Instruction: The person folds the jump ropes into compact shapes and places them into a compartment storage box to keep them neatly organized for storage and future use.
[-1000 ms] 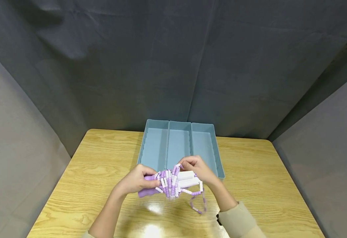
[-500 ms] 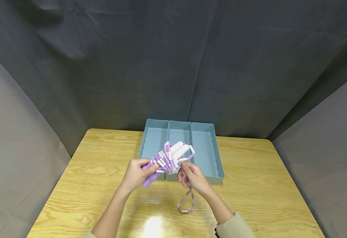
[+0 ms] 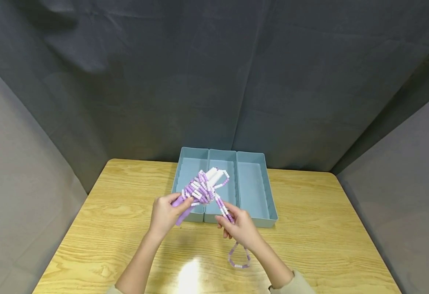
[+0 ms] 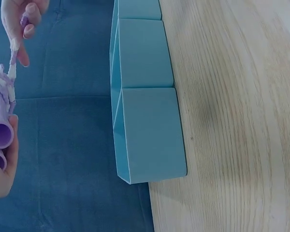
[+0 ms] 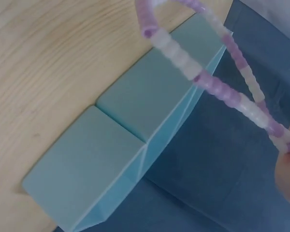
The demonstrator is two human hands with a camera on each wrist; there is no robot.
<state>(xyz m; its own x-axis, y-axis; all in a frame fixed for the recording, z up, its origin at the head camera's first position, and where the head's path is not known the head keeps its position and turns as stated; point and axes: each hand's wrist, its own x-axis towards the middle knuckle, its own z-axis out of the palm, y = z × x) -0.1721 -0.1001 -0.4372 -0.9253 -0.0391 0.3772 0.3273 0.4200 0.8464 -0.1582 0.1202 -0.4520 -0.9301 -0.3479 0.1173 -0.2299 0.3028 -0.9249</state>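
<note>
A beaded jump rope in purple and white is wound in several turns around its own two handles. My left hand grips the purple ends of the handles, while their white ends point up and away. In the left wrist view, the hollow purple handle ends show side by side. My right hand pinches a doubled length of the beaded rope, drawn out to the lower right of the bundle. Below this hand a loose loop of rope hangs, seen large in the right wrist view as a beaded strand.
Behind the hands, three blue-grey bins stand side by side at the back of the wooden table. The bundle overlaps the left and middle bins in the head view. A dark curtain hangs behind.
The bundle has moved up and away, its white ends tilting toward the bins. My right hand has gone from above the bundle to its lower right, drawing the rope out.
</note>
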